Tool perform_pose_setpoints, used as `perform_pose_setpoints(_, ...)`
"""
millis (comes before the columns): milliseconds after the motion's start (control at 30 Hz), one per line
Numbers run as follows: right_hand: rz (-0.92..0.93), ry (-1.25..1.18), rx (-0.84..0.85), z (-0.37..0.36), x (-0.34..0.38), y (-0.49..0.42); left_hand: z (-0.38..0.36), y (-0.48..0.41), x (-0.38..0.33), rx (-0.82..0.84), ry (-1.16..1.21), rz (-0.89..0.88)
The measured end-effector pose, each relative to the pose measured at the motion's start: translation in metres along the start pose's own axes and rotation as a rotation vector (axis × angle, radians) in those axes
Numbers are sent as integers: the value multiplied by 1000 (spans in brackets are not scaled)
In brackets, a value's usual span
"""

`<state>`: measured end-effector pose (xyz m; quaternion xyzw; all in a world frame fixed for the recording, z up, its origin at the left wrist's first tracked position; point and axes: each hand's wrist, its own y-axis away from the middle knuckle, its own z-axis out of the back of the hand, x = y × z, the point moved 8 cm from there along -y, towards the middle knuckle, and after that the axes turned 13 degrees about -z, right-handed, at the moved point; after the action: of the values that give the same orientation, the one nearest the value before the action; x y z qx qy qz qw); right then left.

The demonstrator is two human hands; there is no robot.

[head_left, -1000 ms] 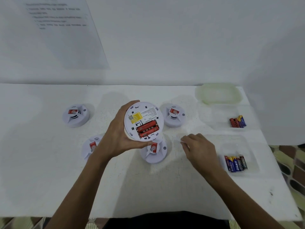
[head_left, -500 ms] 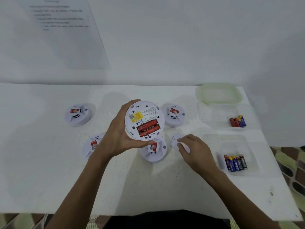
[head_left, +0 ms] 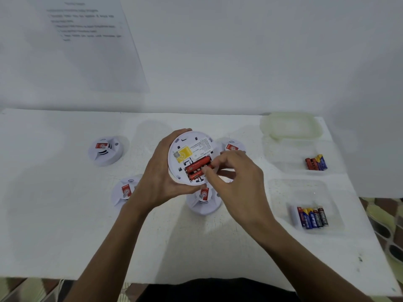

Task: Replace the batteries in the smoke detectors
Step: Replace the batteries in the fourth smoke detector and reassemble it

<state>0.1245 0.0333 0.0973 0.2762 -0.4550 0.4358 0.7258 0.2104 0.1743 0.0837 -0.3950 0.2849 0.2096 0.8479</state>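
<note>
While in detector (head_left: 194, 142), batteries (head_left: 197, 165) at right fingers (head_left: 209, 170)

5 detectors (head_left: 105, 152), 2 batt trays (head_left: 283, 192).

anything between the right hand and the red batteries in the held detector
Nothing visible: the red batteries lie exposed in the smoke detector that the left hand holds, and the fingers of the right hand are at them.

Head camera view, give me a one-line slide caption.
Battery swap: left hand holds an opened smoke detector while the right hand reaches its red batteries.
</note>
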Motion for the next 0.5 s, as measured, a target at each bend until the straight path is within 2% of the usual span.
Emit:
perform_pose_setpoints(200, -60, -69, -69, -4, 3, 6, 2, -3, -4, -24, -29, -11)
perform_pose_setpoints(333, -191, -125, -26, -7, -3, 3, 2, -5, -4, -37, -22, -22)
perform_pose_setpoints(500, -237, -154, 40, -10, 1, 3, 4, -3, 0, -23, -12, -9)
